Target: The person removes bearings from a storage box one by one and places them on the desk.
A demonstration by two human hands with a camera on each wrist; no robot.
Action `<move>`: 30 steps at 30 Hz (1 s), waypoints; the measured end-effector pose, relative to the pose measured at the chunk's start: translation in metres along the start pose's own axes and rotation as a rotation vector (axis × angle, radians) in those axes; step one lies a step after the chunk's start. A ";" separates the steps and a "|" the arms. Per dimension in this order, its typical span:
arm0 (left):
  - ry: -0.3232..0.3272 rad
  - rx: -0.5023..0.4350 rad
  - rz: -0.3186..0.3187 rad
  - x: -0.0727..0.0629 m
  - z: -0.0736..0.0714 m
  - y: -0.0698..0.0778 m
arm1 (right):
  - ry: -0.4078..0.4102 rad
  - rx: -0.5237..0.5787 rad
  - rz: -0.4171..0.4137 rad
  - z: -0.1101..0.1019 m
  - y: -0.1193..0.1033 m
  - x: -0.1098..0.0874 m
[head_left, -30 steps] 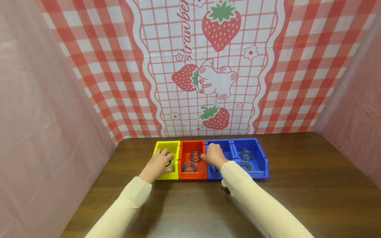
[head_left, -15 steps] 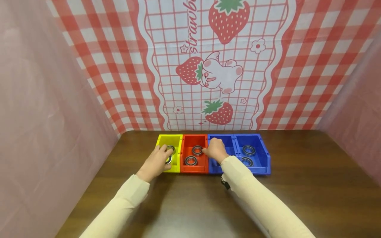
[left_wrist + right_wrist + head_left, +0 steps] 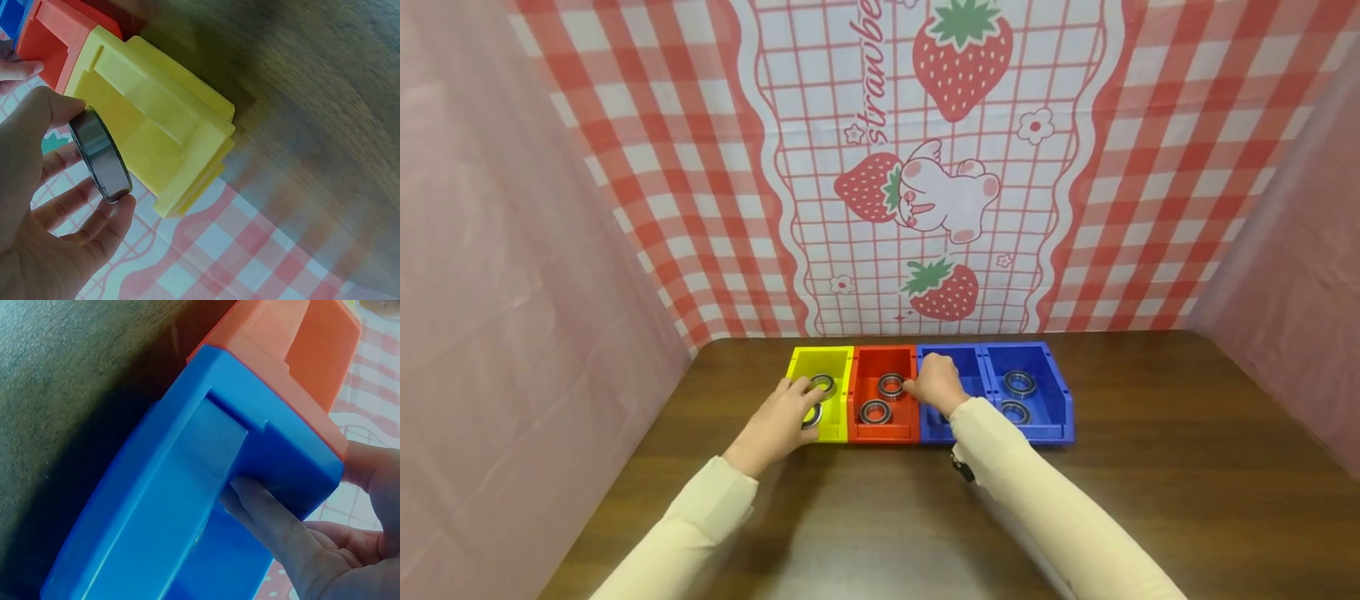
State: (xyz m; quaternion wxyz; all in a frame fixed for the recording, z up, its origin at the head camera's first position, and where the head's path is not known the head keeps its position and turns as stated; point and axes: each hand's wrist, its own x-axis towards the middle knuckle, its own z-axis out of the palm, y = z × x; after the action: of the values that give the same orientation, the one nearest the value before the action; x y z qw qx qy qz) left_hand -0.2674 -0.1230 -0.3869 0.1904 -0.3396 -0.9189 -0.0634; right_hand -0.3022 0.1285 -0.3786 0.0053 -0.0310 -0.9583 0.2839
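My left hand (image 3: 771,427) holds a ball bearing (image 3: 103,155) on edge between thumb and fingertips, at the front left of the yellow bin (image 3: 181,128). A second bearing (image 3: 831,387) lies inside that bin. My right hand (image 3: 938,385) grips the side wall where the left blue bin (image 3: 150,487) meets the red bin (image 3: 883,435). In the right wrist view its thumb is on the red side and its fingers (image 3: 269,515) reach into the blue bin. The hand hides much of that bin's inside in the head view.
Two bearings lie in the red bin, the rear one a metal ring (image 3: 881,386). The right blue bin (image 3: 1052,408) also holds two bearings. All the bins stand side by side on a wooden table (image 3: 880,517), before a strawberry-print cloth (image 3: 700,208).
My left hand has moved left and toward me out of the yellow bin with the bearing, uncovering the second one. The right hand keeps its grip on the bin wall. The head view shifts slightly.
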 end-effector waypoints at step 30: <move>-0.152 -0.039 -0.034 -0.044 -0.005 -0.005 | 0.002 0.020 -0.012 0.000 0.001 -0.003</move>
State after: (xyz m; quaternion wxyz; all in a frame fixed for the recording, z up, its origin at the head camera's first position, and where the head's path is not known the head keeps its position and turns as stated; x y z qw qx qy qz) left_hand -0.2386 -0.1548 -0.4000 0.1122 -0.3313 -0.9350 -0.0586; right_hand -0.2990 0.1287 -0.3793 0.0084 -0.0253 -0.9556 0.2935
